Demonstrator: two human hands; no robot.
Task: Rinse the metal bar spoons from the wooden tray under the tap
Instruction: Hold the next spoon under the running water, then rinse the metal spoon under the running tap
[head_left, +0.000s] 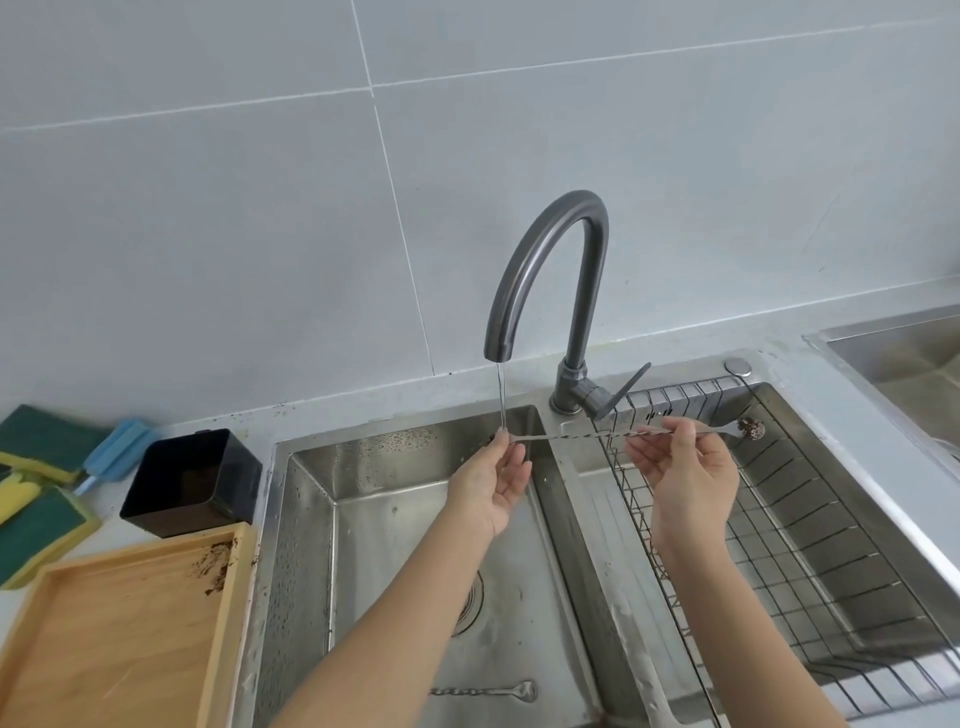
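I hold one metal bar spoon (582, 435) level across the divider between the two basins, a hand at each end. My left hand (493, 483) pinches the plain end of the handle between thumb and fingertips, right where the thin stream of water (501, 400) from the tap (545, 270) lands. My right hand (685, 473) pinches the twisted stem further along, the other fingers loosely spread. The bowl (751, 429) of this spoon sticks out past my right grip, over the wire rack (779, 519) in the right basin, and it is caked with brown speckled residue. It sits well apart from the stream.

So this spoon is only partly dealt with, as I judge it: the handle end is getting wet, the dirty bowl is not yet rinsed and needs sliding left under the water.

A second bar spoon (485, 691) lies flat in the bottom of the left sink (311, 519), near the front edge. Its bowl looks clean from here, though I cannot tell whether it counts as finished.

The wooden tray (130, 639) on the surface to my left holds no spoons that I can see, only a smear of brown crumbs (214, 564) near its far corner. That suggests nothing remains to fetch, and the rinsing of the spoon in my grip is the main work left.
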